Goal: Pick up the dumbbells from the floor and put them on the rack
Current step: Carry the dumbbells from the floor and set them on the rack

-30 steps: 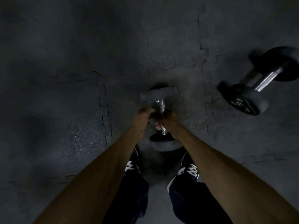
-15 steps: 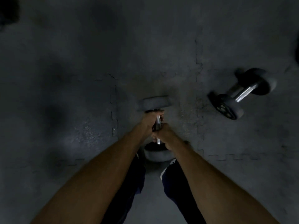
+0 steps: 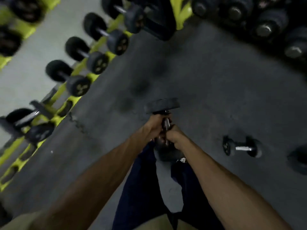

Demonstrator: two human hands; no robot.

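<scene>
Entry, head view, frame blurred (head is turning).

L hand [image 3: 153,126] and R hand [image 3: 174,136] are both wrapping, fingers curled tight, round the handle of one dumbbell [image 3: 162,105]. L is sitting nearer the far head, R just behind it and touching. The dumbbell is hanging in front of the legs, seemingly off the floor [image 3: 199,80], w/ its near head mostly hidden behind the hands. The rack [image 3: 93,77], yellow rails, is running along the person's left, several racked dumbbells [image 3: 117,42] already sitting on it. A second dumbbell [image 3: 241,148] is lying on the floor to the right, well apart.

Risks, as judged:
- Two hands are crowding a short handle, so the grip is looking cramped; a slip would be dropping the wt. near the feet.
- Free slot not discernible in the blur; setting down blind risks knocking a racked neighbour or pinching fingers betw. heads.
- Stepping right or back w/out looking risks tripping on the floor dumbbell.
- Dim light is making rail edges hard to judge.
</scene>
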